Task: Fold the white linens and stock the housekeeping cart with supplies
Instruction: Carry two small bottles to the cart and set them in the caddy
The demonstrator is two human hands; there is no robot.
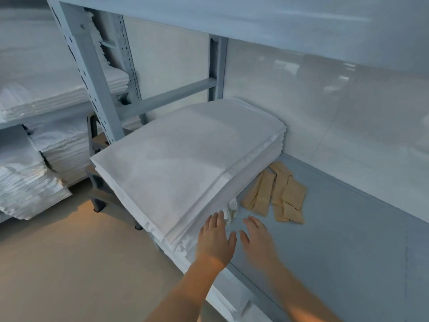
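A thick stack of folded white linens [185, 156] lies on a grey metal shelf [348, 228], its near corner overhanging the shelf's front edge. My left hand [216, 238] is flat with straight fingers against the stack's near right corner. Just to its right, my right hand [257, 238] hovers over the shelf with fingers spread, holding nothing. A small clear plastic item [231, 209] pokes out beside the stack just beyond my left fingertips; I cannot tell what it is.
Several tan paper packets [278, 194] lie on the shelf right of the stack. More white linen stacks [34, 177] fill the shelving unit at left. A grey upright post [92, 73] stands between the units. A white wall [325, 101] backs the shelf; beige floor [81, 263] lies below.
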